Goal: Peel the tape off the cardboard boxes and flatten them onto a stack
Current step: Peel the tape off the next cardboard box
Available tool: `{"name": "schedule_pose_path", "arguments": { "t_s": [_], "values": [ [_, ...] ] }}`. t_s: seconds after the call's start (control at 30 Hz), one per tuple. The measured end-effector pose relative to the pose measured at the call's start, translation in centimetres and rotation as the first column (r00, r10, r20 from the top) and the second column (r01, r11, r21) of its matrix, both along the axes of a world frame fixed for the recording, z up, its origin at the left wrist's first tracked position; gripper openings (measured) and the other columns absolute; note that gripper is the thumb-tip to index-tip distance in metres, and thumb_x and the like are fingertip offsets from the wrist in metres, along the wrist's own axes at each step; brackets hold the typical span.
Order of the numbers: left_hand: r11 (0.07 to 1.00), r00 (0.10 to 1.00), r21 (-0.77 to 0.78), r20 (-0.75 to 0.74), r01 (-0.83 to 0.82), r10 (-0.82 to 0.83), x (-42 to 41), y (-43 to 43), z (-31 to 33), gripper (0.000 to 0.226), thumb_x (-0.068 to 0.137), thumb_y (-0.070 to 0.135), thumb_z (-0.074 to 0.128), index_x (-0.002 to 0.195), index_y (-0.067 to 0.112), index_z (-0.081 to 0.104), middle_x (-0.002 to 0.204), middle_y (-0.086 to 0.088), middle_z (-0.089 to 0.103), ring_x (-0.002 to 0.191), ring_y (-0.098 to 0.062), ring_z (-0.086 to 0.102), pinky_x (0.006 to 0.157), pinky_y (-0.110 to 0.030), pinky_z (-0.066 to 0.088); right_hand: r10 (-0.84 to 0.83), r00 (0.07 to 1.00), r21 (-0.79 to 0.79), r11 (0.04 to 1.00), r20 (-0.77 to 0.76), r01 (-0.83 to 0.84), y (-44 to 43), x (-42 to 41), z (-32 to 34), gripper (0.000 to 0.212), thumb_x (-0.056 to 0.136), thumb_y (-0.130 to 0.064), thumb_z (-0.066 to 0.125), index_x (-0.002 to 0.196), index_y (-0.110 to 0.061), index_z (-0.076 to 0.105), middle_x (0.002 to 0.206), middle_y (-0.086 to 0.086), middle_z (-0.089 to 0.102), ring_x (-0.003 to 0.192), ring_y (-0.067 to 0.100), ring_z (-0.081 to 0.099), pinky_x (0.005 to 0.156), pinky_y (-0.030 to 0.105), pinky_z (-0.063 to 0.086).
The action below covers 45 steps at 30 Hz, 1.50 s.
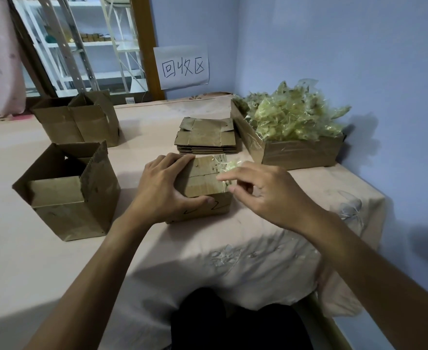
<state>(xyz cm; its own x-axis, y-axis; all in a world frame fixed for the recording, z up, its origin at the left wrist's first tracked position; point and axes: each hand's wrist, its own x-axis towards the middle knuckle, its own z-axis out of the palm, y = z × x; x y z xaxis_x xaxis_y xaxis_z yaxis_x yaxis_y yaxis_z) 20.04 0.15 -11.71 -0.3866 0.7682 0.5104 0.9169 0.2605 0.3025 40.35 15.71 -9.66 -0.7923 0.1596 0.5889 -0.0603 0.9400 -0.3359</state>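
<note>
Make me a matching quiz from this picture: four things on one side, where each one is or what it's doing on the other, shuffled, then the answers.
Things
1. stack of flat boxes
2. tape scraps
3. sign
4. left hand

Places or states
A. on the wall
B. heaped in the shallow box at the right
C. gripping the closed box
D. on the table, beyond the closed box

Pairs: 1-D, 2-B, 3-A, 4-C
</note>
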Motion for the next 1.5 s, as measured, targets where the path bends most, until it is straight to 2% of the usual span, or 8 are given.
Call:
{"name": "schedule_pose_path", "arguments": {
  "t_s": [0.1,0.23,0.43,0.73,1.0,1.13,1.33,1.5],
  "values": [
    [1.0,1.0,-0.014,-0.002,0.005,-0.005,-0.1,0.1,0.1,0.115,0.059,0.093,0.058,0.147,0.019,0.056,0.133,0.001,0.06,0.121,-0.022,0.052,0.107,-0.045,0.04,-0.063,0.987,0.128,0.991,0.149,0.044,0.3,-0.1,-0.5,0.032,0.099,-0.032,0.059,0.129,-0.04,0.066,0.091,-0.013,0.055,0.076,0.004,0.047,0.069,0.034,0.051],
    [1.0,1.0,-0.024,-0.009,0.004,-0.004,-0.1,0.0,0.3,0.114,0.059,0.093,0.057,0.147,0.019,0.056,0.133,0.0,0.06,0.121,-0.023,0.052,0.107,-0.044,0.04,-0.07,0.985,0.22,0.975,0.158,0.034,0.4,-0.4,-0.8,0.036,0.1,-0.031,0.059,0.135,-0.039,0.062,0.093,-0.01,0.054,0.074,0.004,0.04,0.063,0.028,0.042],
    [0.999,1.0,-0.041,-0.007,0.011,-0.012,-0.3,0.2,0.3,0.114,0.06,0.093,0.057,0.147,0.019,0.055,0.133,0.0,0.06,0.119,-0.022,0.052,0.105,-0.044,0.041,-0.06,0.984,0.235,0.972,0.165,0.02,0.5,-0.8,-0.9,0.022,0.098,-0.035,0.064,0.118,-0.027,0.06,0.105,-0.011,0.063,0.079,0.018,0.062,0.063,0.029,0.043],
    [0.999,1.0,-0.032,0.017,0.013,-0.012,-0.4,0.3,0.6,0.113,0.057,0.091,0.057,0.146,0.02,0.057,0.132,0.001,0.061,0.119,-0.021,0.052,0.104,-0.039,0.038,-0.018,0.984,0.068,0.998,0.178,0.006,0.7,-0.6,0.2,0.029,0.093,-0.045,0.07,0.105,-0.024,0.054,0.089,-0.012,0.068,0.078,0.015,0.064,0.071,0.031,0.046],
    [0.999,0.999,-0.031,0.051,0.019,-0.017,-0.7,0.2,0.5,0.112,0.057,0.091,0.06,0.146,0.023,0.057,0.133,0.004,0.06,0.121,-0.018,0.051,0.105,-0.038,0.039,0.002,0.999,-0.249,0.968,0.036,0.007,0.7,-0.7,-1.7,0.016,0.094,-0.023,0.071,0.106,-0.03,0.063,0.091,-0.013,0.07,0.092,0.009,0.07,0.085,0.041,0.058],
    [0.999,0.996,-0.039,0.085,0.016,-0.013,-0.9,0.2,0.6,0.112,0.057,0.092,0.06,0.147,0.025,0.056,0.134,0.005,0.059,0.122,-0.017,0.05,0.105,-0.037,0.039,-0.023,0.997,-0.388,0.922,-0.07,-0.006,-0.3,-0.6,-2.2,0.035,0.094,-0.01,0.069,0.116,-0.035,0.058,0.086,-0.011,0.064,0.076,0.014,0.071,0.074,0.025,0.054],
    [0.999,0.996,-0.043,0.082,0.028,-0.024,-0.8,0.2,0.7,0.112,0.057,0.091,0.061,0.147,0.026,0.055,0.134,0.006,0.059,0.121,-0.015,0.049,0.105,-0.039,0.041,-0.099,0.99,-0.501,0.865,-0.1,0.036,-0.6,-0.5,-2.8,0.034,0.093,-0.008,0.069,0.12,-0.022,0.053,0.077,-0.008,0.059,0.059,0.009,0.061,0.067,0.031,0.048],
    [0.998,0.992,-0.012,0.111,0.057,-0.056,-0.8,-0.1,0.7,0.108,0.057,0.089,0.065,0.145,0.027,0.057,0.131,0.009,0.059,0.118,-0.01,0.049,0.101,-0.034,0.04,-0.082,0.989,-0.567,0.824,-0.125,-0.003,-0.5,-0.4,-2.2,0.029,0.1,-0.005,0.059,0.122,-0.023,0.054,0.083,-0.013,0.056,0.071,0.017,0.074,0.07,0.045,0.064]
  ]
}}
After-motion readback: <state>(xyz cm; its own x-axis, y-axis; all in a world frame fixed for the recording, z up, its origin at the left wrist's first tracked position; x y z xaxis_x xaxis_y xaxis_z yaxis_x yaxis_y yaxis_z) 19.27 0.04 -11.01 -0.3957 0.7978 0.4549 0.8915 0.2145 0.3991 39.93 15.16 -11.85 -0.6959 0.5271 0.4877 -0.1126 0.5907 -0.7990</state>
